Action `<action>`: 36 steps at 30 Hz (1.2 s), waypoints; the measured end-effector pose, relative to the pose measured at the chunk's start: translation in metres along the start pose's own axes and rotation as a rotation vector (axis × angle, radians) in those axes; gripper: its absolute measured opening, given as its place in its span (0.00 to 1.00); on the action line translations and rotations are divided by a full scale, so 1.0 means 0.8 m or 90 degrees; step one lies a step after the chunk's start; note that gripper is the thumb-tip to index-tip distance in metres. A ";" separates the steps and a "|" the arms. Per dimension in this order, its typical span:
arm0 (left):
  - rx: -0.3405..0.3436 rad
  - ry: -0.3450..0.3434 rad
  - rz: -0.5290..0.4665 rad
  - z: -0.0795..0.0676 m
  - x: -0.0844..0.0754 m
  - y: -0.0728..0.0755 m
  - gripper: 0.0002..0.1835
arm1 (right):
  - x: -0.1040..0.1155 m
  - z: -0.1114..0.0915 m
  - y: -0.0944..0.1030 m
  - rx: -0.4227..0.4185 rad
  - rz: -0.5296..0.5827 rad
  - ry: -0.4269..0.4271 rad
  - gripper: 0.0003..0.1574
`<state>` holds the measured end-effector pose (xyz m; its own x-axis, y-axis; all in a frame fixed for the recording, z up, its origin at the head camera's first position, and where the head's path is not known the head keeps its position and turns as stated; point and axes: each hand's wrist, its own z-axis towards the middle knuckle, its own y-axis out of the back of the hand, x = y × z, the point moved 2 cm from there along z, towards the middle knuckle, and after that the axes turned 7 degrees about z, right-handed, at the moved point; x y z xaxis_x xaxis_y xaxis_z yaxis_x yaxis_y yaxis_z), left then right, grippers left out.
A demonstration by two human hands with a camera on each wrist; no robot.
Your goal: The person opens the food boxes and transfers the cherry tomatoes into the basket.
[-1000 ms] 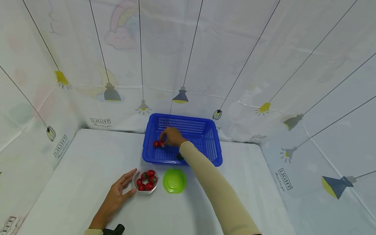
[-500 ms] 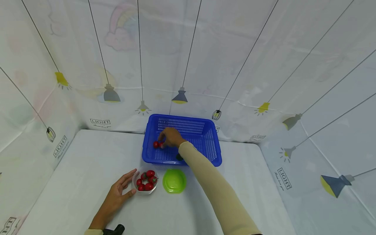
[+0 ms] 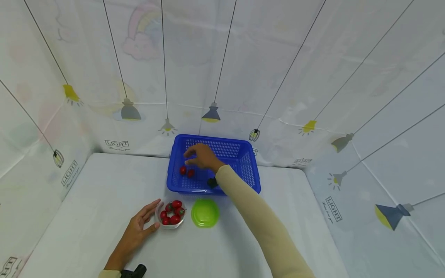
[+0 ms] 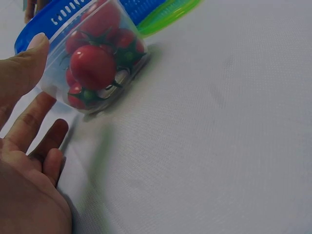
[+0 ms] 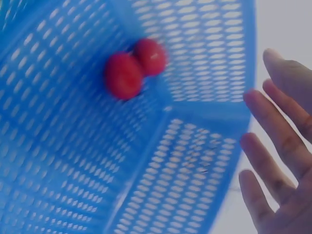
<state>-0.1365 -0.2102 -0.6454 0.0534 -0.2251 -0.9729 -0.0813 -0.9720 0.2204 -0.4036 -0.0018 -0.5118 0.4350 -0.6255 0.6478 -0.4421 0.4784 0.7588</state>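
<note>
A clear box (image 3: 170,227) of red tomatoes (image 3: 175,219) was set on the white table (image 3: 104,193), just in front of a blue basket (image 3: 248,170), presumably so that only a short reach was needed between the two. The thumb and fingers of the left hand (image 3: 136,227) were spread around the side of the box, probably so that it could be steadied without being squeezed; whether it was truly touched could not be told. Its top was left uncovered, with the green lid (image 3: 205,213) laid flat beside it, likely so that access was not blocked.

The right hand (image 3: 201,156) was held over the left part of the basket, its thumb and fingers parted and nothing gripped. Below it, two tomatoes (image 3: 182,170) were seen side by side on the basket's floor, near the front left corner; whether they touched could not be told. The hand was perhaps held higher so that they would not be knocked. The two hands were well apart, box and basket each being attended by one.
</note>
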 end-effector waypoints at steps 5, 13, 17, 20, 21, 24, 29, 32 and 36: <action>0.005 0.005 -0.004 0.000 -0.001 0.000 0.38 | 0.025 -0.026 0.013 -0.078 0.012 0.031 0.19; 0.010 0.020 -0.001 -0.002 -0.004 0.000 0.38 | 0.054 -0.087 0.006 -0.209 0.028 0.063 0.25; 0.011 0.016 -0.010 -0.001 -0.003 0.000 0.39 | 0.062 -0.117 -0.006 -0.265 0.039 0.093 0.27; 0.012 0.018 -0.011 0.000 -0.002 0.000 0.38 | 0.065 -0.140 -0.018 -0.293 0.050 0.113 0.29; 0.012 0.020 -0.009 0.000 -0.002 0.001 0.38 | 0.066 -0.148 -0.023 -0.299 0.052 0.117 0.29; 0.011 0.023 -0.005 0.000 -0.002 0.001 0.38 | 0.068 -0.166 -0.037 -0.314 0.063 0.132 0.30; 0.014 0.015 -0.006 -0.001 -0.003 0.002 0.38 | 0.067 -0.191 -0.063 -0.320 0.087 0.129 0.31; 0.013 0.011 -0.006 -0.001 -0.004 0.001 0.38 | 0.069 -0.205 -0.077 -0.321 0.102 0.116 0.31; 0.011 0.013 -0.006 -0.002 -0.005 0.001 0.38 | 0.067 -0.219 -0.094 -0.318 0.122 0.099 0.31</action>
<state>-0.1353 -0.2100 -0.6416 0.0751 -0.2178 -0.9731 -0.0974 -0.9728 0.2102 -0.2093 0.0364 -0.5221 0.5105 -0.4181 0.7514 -0.1158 0.8325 0.5418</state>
